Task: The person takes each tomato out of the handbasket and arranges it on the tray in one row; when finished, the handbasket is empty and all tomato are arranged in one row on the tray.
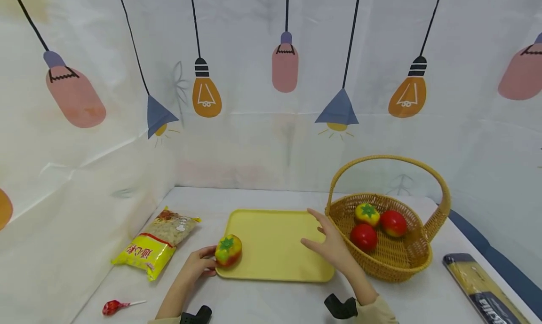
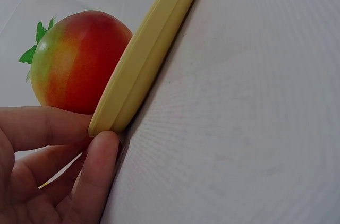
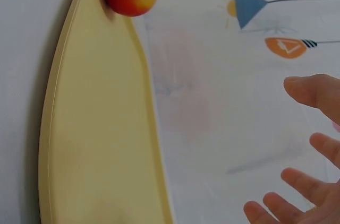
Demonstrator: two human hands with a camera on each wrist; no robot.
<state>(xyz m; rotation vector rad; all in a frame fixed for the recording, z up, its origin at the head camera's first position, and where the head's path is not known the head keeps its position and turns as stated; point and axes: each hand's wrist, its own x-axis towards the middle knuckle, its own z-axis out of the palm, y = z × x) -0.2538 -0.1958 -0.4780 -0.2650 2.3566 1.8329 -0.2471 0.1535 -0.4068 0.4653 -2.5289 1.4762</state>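
Note:
My left hand (image 1: 198,264) is at the left edge of the yellow tray (image 1: 279,248). In the left wrist view its thumb and a finger pinch the tray's rim (image 2: 133,70) at a corner. Just beyond those fingers, a red-and-yellow round fruit (image 1: 228,250) with a green leafy top sits on the tray's left end. My right hand (image 1: 334,248) hovers over the tray's right side, fingers spread and holding nothing. The right wrist view shows this hand (image 3: 308,192) apart from the tray.
A wicker basket (image 1: 394,267) with a tall handle stands at the right, holding two red fruits (image 1: 394,223) and a yellow-green one (image 1: 367,214). A dark-and-gold packet (image 1: 482,286) lies at far right. On the left are a yellow snack bag (image 1: 161,241) and a red lollipop (image 1: 112,307).

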